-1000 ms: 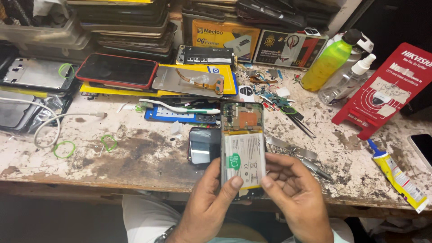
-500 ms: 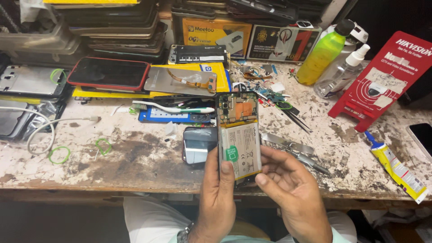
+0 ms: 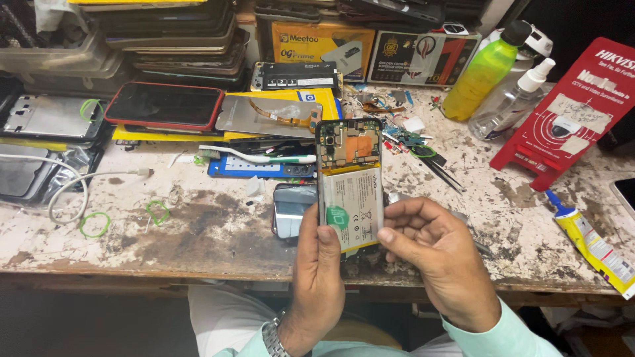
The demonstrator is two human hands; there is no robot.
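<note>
Left hand (image 3: pixel 319 264) gripping opened phone (image 3: pixel 349 185) firmly; right hand (image 3: pixel 430 254) pinching its edge beside battery (image 3: pixel 354 206). Better to lift gently, without bending.

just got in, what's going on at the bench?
A person holds an opened phone upright over the workbench, back cover off, so its battery and circuit board show. The left hand grips its lower left edge, thumb beside the green sticker. The right hand has its fingertips at the battery's lower right edge. Behind it lie a toothbrush, tweezers, a red-cased phone and a green bottle.
</note>
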